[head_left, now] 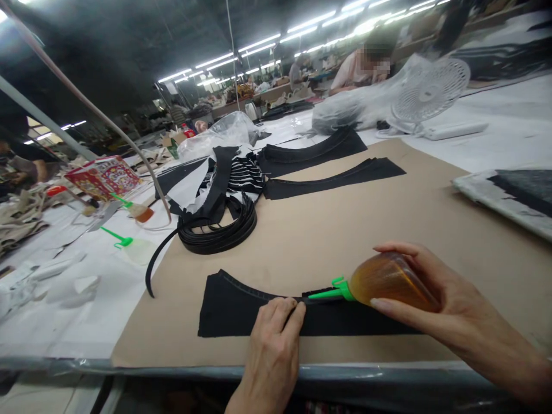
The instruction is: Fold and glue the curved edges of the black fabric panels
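Observation:
My right hand (435,305) is wrapped round an amber squeeze bottle (388,282) with a green nozzle (330,292). The nozzle tip touches the upper edge of a curved black fabric piece (233,307) lying on brown card (345,230). My left hand (273,339) presses down on the same piece just left of the nozzle tip, fingers together and flat on the cloth.
Coiled black strips (215,230), striped cloth (244,172) and two more curved black pieces (332,181) lie farther back. Two green-nozzled bottles (129,244) sit at the left. A white fan (429,92) and a seated person (362,66) are at the far right.

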Available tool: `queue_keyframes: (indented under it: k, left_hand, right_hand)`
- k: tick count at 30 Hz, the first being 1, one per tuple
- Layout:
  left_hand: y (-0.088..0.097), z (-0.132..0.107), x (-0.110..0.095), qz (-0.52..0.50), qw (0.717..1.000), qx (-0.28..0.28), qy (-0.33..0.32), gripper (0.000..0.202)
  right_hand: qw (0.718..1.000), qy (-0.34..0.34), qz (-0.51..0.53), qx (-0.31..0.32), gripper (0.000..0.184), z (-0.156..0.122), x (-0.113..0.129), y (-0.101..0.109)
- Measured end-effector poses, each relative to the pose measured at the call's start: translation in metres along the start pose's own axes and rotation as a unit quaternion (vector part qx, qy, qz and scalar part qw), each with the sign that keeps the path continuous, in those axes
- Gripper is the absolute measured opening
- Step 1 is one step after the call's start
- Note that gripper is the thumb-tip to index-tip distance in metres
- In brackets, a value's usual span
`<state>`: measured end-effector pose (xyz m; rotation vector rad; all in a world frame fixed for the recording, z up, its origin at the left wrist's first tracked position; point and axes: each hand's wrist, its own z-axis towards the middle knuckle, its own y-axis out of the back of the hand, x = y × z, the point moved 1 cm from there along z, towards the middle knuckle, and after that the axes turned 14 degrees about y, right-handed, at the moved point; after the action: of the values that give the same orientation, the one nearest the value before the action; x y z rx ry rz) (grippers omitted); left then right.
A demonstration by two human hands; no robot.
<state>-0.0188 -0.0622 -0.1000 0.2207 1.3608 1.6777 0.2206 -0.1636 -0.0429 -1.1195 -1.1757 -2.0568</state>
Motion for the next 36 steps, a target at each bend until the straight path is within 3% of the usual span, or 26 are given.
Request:
queue_keyframes:
  k: [19, 26, 36]
  left_hand:
    - [0.003, 0.002, -0.003, 0.038, 0.999, -0.013, -0.028, 0.037]
    - [0.001, 0.002, -0.001, 0.031, 0.999, -0.021, -0.027, 0.036]
    - [0.001, 0.002, -0.002, 0.033, 0.999, -0.012, -0.023, 0.036]
  right_hand:
    - [0.995, 0.056, -0.077, 0.039, 0.06, 0.013, 0.019, -0.01]
    - [0.979, 0.147, -0.131, 0.049, 0.05, 0.019, 0.031, -0.006]
    - [0.965, 0.207, -0.15, 0.053, 0.045, 0.023, 0.038, -0.01]
